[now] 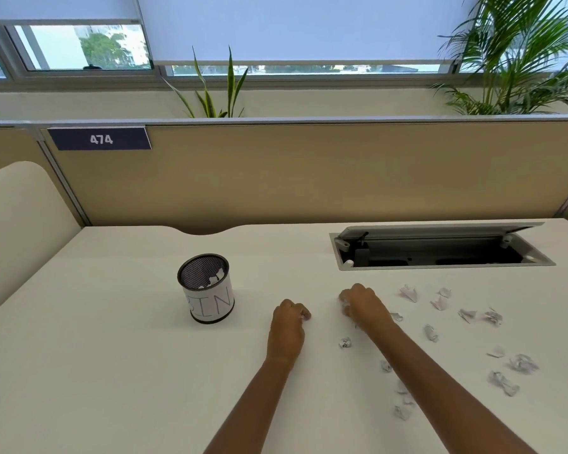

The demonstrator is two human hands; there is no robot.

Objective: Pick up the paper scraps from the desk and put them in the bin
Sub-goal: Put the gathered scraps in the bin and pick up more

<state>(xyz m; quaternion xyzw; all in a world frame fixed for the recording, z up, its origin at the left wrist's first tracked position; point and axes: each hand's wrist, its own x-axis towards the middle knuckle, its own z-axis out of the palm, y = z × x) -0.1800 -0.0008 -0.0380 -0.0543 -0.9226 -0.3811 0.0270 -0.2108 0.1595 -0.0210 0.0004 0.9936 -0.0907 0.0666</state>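
While both forearms stretch out over the cream bench (112, 355), each hand is closed on paper.

Head view:
- Left hand (289, 319): knuckles up, fingers curled, the tips pinching a tiny white paper bit (301, 318).
- Right hand (363, 306): fingers curled round a crumpled white paper wad (345, 304), which shows at the fingertips.
- Black mesh cylinder bin with a white "BIN" label (207, 290): upright, left of the left hand and clear of it. White scraps are already inside.
- Loose crumpled white paper scraps (466, 314): scattered on the bench to the right of the right hand and along that forearm. One small ball (345, 342) lies between the two forearms.
- Grey cable hatch (440, 247): lid raised, set in the bench beyond the scraps.
- Navy plate reading 474 (100, 139): on the tan partition.
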